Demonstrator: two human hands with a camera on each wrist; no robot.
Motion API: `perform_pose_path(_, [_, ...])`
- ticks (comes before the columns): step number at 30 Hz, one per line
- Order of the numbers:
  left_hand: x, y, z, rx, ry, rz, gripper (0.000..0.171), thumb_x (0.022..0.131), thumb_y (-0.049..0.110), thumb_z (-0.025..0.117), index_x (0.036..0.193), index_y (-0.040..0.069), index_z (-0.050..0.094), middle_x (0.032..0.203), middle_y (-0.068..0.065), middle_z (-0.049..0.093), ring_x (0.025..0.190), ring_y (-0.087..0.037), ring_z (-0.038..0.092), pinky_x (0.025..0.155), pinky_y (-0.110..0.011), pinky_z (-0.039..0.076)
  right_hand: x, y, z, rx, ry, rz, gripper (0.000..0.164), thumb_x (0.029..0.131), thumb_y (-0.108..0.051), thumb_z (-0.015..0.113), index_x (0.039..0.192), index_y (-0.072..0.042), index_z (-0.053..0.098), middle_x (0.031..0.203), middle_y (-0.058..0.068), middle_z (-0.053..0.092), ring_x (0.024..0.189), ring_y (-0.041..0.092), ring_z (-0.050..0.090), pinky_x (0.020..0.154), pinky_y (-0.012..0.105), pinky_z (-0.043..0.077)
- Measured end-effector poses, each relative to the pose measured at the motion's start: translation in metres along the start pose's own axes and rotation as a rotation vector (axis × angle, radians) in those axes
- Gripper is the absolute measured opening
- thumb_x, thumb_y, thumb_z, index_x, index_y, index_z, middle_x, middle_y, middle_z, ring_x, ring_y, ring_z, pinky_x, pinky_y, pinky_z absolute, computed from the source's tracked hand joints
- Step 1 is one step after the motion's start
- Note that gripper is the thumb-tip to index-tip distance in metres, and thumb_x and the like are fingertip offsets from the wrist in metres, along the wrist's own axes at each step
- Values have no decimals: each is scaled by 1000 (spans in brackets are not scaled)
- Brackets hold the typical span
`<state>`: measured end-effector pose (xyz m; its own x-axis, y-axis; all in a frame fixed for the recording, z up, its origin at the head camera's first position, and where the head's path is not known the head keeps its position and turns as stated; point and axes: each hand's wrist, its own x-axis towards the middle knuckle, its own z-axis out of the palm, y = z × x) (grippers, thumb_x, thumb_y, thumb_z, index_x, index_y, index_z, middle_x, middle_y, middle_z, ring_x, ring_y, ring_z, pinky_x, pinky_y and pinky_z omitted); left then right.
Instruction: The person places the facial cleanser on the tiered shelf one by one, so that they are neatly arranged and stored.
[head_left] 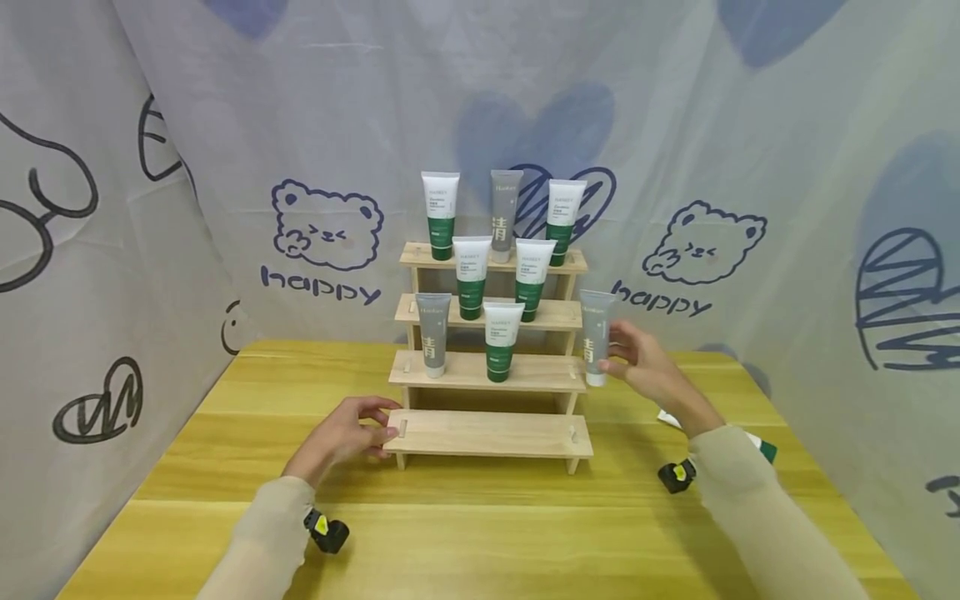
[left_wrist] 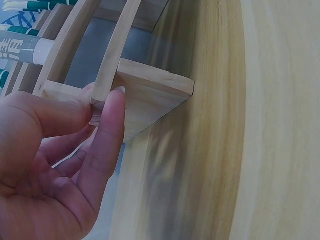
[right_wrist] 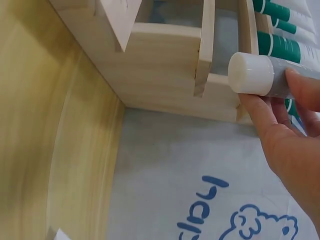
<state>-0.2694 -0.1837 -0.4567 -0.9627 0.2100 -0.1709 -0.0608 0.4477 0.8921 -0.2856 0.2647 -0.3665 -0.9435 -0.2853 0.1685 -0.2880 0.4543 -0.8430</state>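
Note:
In the head view a stepped wooden display rack [head_left: 487, 433] stands on the table. My left hand [head_left: 348, 429] pinches the left end of its lowest shelf; the left wrist view shows thumb and finger on that shelf's edge [left_wrist: 114, 60]. My right hand [head_left: 641, 362] holds a grey squeeze tube [head_left: 596, 333], white cap down, beside the right end of the second shelf from the bottom. The right wrist view shows the tube's white cap [right_wrist: 250, 74] apart from the wood. On that same shelf stand another grey tube [head_left: 433, 333] and a white-and-green tube [head_left: 501, 342].
Higher shelves carry several upright tubes, among them a grey one [head_left: 504, 212] at the top middle. A white-and-green tube [head_left: 765, 448] lies on the table [head_left: 525, 542], partly behind the right sleeve. Printed cloth [head_left: 420, 100] hangs behind and at both sides.

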Motion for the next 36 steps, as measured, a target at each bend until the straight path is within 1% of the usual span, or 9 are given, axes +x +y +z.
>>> perform_pose_path(4, [0,-1,0,-6,-2,1,44,95,0,70,138,2,62,117,-19,59,73,-20,69,72,-37,68,3,-2,7,34,-1,-3,61,93,12,58,151,6,36,152,30,46,139,48,50,116,48,47])
perform_pose_path(9, [-1,-1,0,-2,-1,4,44,95,0,70,138,2,62,118,-19,60,74,-20,69,73,-37,68,7,-2,16,51,2,-31,64,93,13,58,152,8,34,151,32,46,139,49,50,117,50,46])
perform_pose_path(16, [-1,-1,0,2,-2,4,44,95,-1,70,138,2,62,117,-18,60,74,-19,69,72,-36,67,13,2,28,86,-1,-72,66,91,18,56,153,10,33,153,35,42,139,51,49,116,47,46])
perform_pose_path(25, [-1,0,0,10,-2,7,43,95,0,71,137,3,62,116,-18,60,74,-19,68,72,-36,67,20,5,36,110,-19,-78,71,92,17,54,157,5,29,159,31,38,143,49,45,120,52,41])
perform_pose_path(30, [-1,0,0,9,-1,10,43,95,0,71,137,2,62,116,-18,60,73,-18,69,72,-37,68,22,7,38,143,-29,-90,70,91,18,55,156,5,31,158,31,39,144,49,45,119,49,42])
perform_pose_path(36, [-1,0,1,2,-5,14,43,95,0,71,137,2,62,115,-18,60,73,-19,69,72,-37,68,24,10,40,183,-39,-92,69,94,15,55,157,5,30,159,31,38,144,48,45,118,45,43])
